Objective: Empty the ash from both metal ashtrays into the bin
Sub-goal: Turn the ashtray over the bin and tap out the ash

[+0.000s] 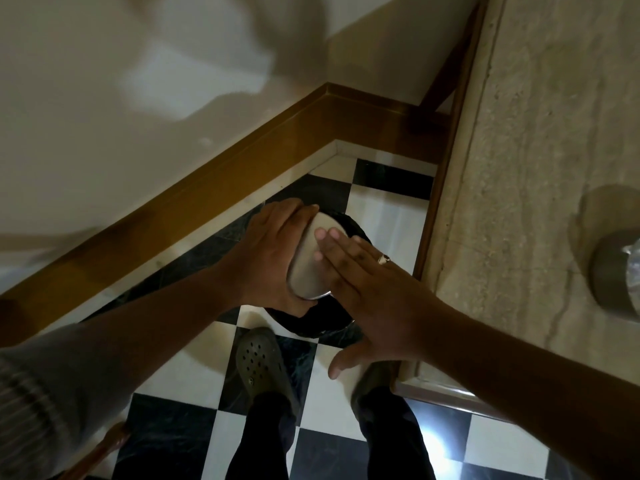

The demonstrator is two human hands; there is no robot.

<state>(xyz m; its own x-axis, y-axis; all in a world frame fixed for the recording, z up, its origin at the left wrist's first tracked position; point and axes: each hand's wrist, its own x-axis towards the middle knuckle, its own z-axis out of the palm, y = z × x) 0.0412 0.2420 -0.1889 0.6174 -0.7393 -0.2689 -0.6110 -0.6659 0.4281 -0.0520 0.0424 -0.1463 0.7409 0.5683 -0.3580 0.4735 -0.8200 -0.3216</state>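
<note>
**Ashtray tipped over the bin**

Nearest to me, I am seeing my dark trouser legs and a perforated clog (260,365) standing on the black-and-white checkered floor (180,379); the other foot is mostly hidden under my right forearm.

Just beyond the feet, my right hand (375,289) is lying flat and spread wide, gripping nothing. Its fingers (329,237) are pressing on the upturned bottom of the ashtray (317,258), and a ring (383,259) is showing on one of them.

My left hand (273,258) is curling around the left edge of the ashtray, fingers wrapped over the rim and holding it tilted on its side, bottom facing me.

The ashtray is sitting directly over the bin (322,320), a dark round one standing on the floor in the corner. I cannot tell whether ash is falling.

Behind the bin, a wooden skirting (214,174) is running along the pale wall. To the right, the stone counter (533,168) is carrying a second metal ashtray (614,271) at the frame's edge, blurred.
</note>
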